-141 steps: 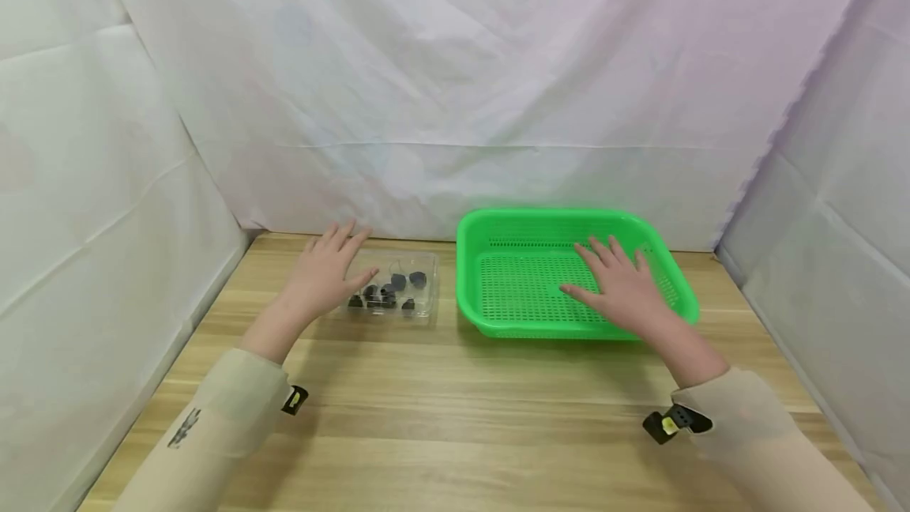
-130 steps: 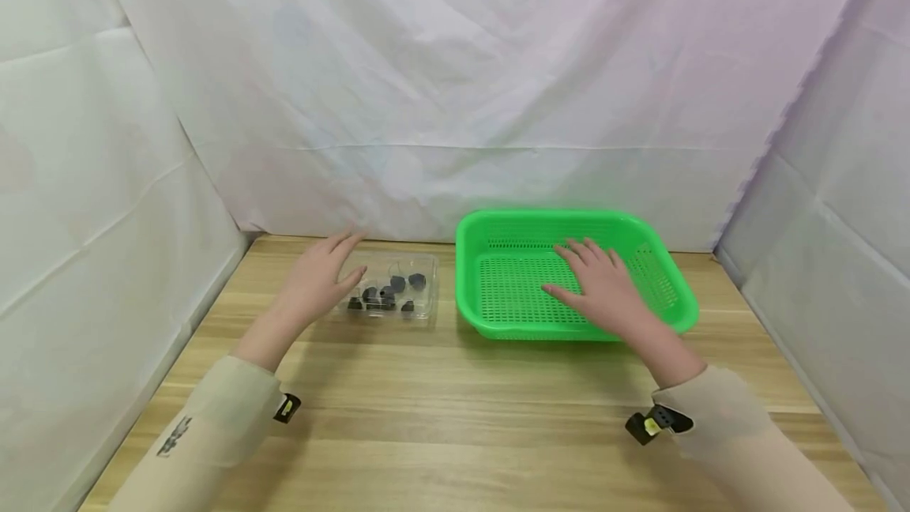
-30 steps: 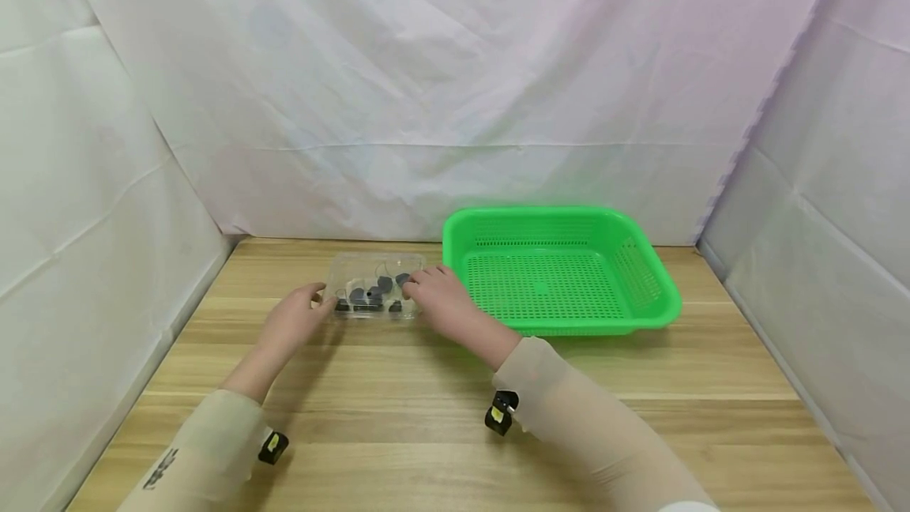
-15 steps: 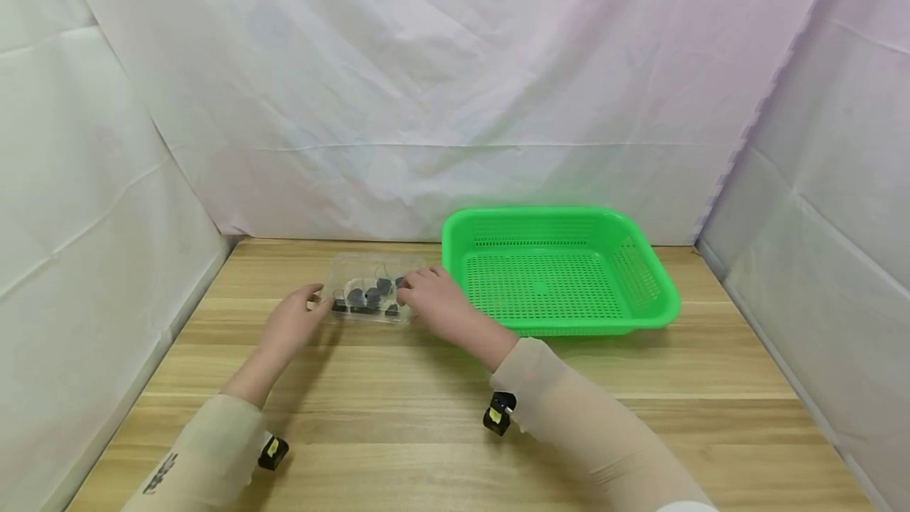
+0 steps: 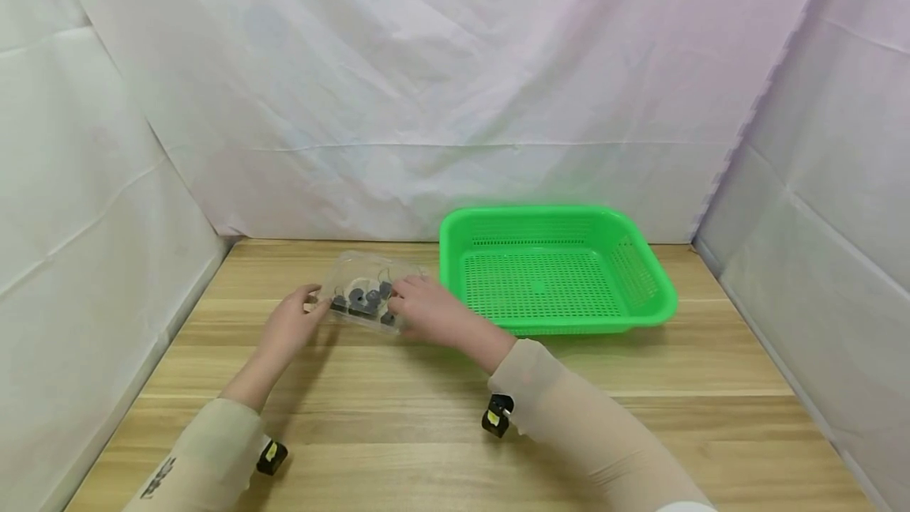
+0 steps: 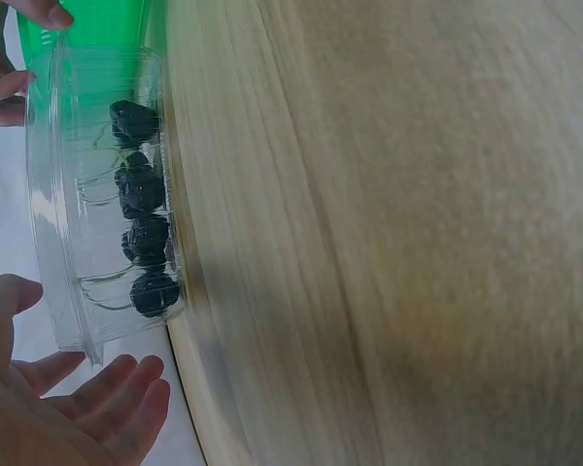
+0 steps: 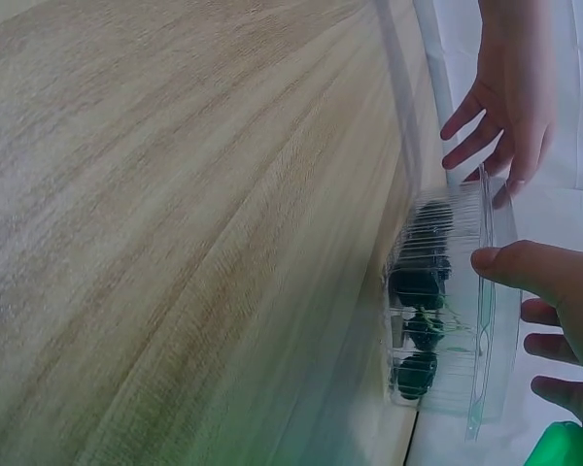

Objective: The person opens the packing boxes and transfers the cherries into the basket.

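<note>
A clear plastic box (image 5: 355, 265) sits left of centre on the table. Several dark round fruits with thin stems, resembling dark cherries (image 6: 154, 293), lie in it. At the box's left end is my left hand (image 5: 290, 326), with thumb and index finger pinching the corner of the rim; its other fingers spread free in the left wrist view. My right hand (image 5: 430, 313) grips the right end. In the right wrist view its thumb (image 7: 505, 262) presses on the rim, and the other fingers are on the far side. The right hand hides part of the box in the head view.
Right of the box, close to the right hand, stands a green plastic basket (image 5: 558, 328) with a perforated bottom. White cloth (image 5: 469, 101) hangs behind the wooden table (image 5: 398, 433) and on both sides. Each sleeve carries a small black wrist camera (image 5: 495, 417).
Both hands came down from spread positions, the right crossing left from over the basket to the box. Within the last second the box's right end has swung toward the person with the right hand.
</note>
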Demonstrator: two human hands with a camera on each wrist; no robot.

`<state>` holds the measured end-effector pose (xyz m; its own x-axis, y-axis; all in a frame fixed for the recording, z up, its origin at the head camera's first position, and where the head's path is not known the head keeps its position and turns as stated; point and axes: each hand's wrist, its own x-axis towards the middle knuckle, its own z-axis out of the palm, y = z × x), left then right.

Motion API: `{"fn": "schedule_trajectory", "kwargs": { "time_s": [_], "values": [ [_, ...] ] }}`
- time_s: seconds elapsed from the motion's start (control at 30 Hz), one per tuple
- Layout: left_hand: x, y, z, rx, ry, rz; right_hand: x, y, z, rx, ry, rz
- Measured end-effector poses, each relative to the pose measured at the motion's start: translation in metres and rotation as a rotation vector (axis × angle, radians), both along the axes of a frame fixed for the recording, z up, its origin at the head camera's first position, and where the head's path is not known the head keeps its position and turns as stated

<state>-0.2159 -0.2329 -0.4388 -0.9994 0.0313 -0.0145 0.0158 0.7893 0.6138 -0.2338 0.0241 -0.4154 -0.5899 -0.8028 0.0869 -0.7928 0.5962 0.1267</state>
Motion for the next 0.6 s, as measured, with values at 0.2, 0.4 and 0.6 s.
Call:
{"fn": "schedule_trajectory", "kwargs": {
  "time_s": [0.2,0.4,0.6],
  "values": [
    [0.001,0.001,-0.001,0.047,-0.024,0.005,0.003,-0.005,-0.001,0.008,0.02,0.031],
    [0.003,0.004,-0.002,0.076,-0.004,0.024,0.006,-0.008,0.0,0.003,0.051,0.034],
    [0.007,0.005,-0.001,0.126,0.046,0.046,0.008,-0.012,-0.001,-0.009,0.055,0.019]
  ]
}}
